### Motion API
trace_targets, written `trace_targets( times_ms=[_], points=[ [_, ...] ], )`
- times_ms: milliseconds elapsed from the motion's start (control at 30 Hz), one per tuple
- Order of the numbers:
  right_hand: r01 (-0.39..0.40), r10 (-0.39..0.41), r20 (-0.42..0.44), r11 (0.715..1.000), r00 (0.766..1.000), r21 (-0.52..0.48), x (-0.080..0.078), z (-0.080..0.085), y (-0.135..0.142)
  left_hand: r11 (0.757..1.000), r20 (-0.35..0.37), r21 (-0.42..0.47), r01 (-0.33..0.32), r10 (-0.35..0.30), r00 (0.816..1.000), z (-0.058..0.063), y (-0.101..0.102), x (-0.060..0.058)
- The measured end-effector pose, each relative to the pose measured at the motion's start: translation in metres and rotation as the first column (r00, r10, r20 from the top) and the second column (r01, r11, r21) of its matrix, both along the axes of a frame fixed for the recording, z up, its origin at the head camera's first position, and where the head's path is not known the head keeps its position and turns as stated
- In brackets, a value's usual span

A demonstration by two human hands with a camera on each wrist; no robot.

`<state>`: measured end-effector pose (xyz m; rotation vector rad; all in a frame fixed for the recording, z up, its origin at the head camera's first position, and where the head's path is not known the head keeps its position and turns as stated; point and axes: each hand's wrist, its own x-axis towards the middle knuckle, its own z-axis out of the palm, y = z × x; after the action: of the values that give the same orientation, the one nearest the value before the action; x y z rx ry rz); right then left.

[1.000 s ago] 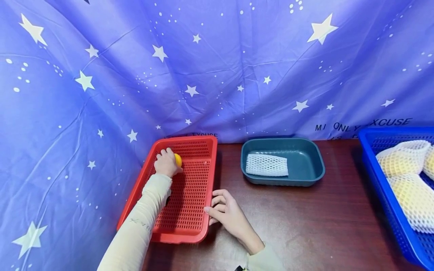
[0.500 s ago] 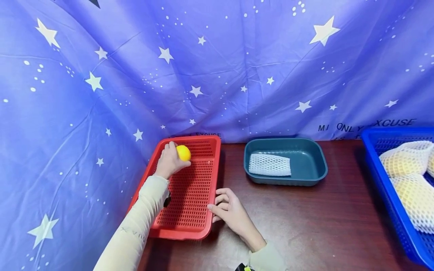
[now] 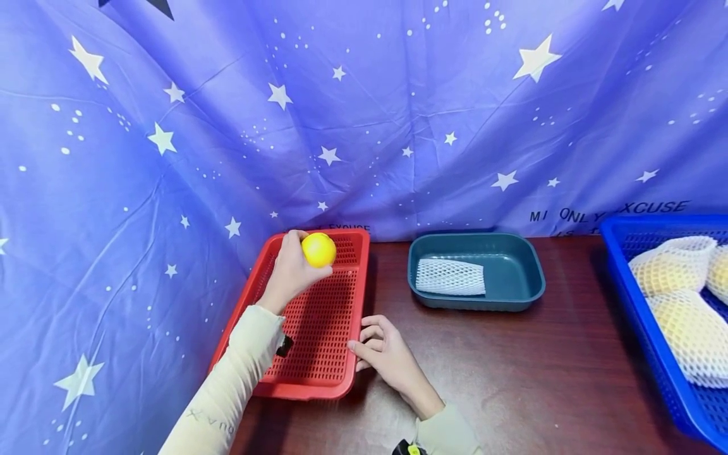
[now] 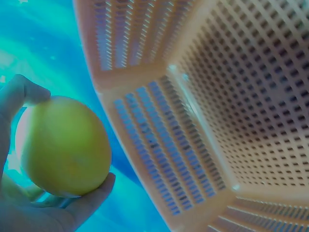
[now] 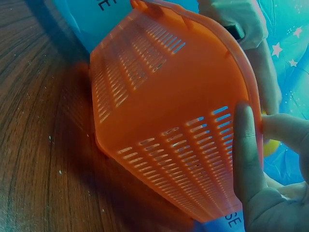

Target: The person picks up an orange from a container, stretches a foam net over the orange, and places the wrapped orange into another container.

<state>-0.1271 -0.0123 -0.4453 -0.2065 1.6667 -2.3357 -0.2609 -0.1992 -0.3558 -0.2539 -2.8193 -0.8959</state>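
A round yellow fruit [image 3: 318, 250] is held by my left hand [image 3: 291, 270] above the far end of the red basket [image 3: 359, 303]. In the left wrist view thumb and fingers curl round the fruit [image 4: 67, 147], beside the basket's slotted wall [image 4: 161, 145]. At the basket's right side, my right hand [image 3: 388, 357] grips the rim. The right wrist view has one finger along the outer wall and another digit over the rim [image 5: 251, 79]. No other item shows inside the red basket, though my left forearm covers part of it.
A dark green tray [image 3: 509, 272] holds a flattened white foam net [image 3: 450, 277]. On the right stands a blue basket [image 3: 643, 328] with several yellow fruits [image 3: 688, 332] in white foam nets. A blue star-printed cloth [image 3: 364, 114] hangs behind the wooden table [image 3: 489, 373].
My left hand has lifted the yellow fruit up from inside the red basket and brought it a little to the right. The right hand stays at the basket's rim.
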Motion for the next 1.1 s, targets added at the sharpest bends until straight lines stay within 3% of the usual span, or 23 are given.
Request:
trace_targets(
  times_ms=[433,767,933,1100],
  points=[
    [0.003,-0.004,0.017,1.0,1.0,0.006,0.0,-0.001,0.0,0.992,-0.13,0.106,0.074,-0.06,0.99,0.012,0.017,0.039],
    [0.019,-0.019,-0.001,0.999,1.0,0.034,0.001,-0.001,0.001,0.972,-0.132,0.203,0.12,-0.094,0.987,0.014,0.029,0.069],
    [0.129,-0.121,-0.072,0.985,0.99,0.113,-0.003,0.0,0.005,0.963,-0.128,0.235,0.13,-0.102,0.987,0.012,0.035,0.084],
    [0.258,-0.247,-0.111,0.961,0.963,0.099,-0.005,0.007,0.011,0.955,-0.097,0.268,0.128,-0.106,0.99,0.01,0.04,0.097]
  ],
)
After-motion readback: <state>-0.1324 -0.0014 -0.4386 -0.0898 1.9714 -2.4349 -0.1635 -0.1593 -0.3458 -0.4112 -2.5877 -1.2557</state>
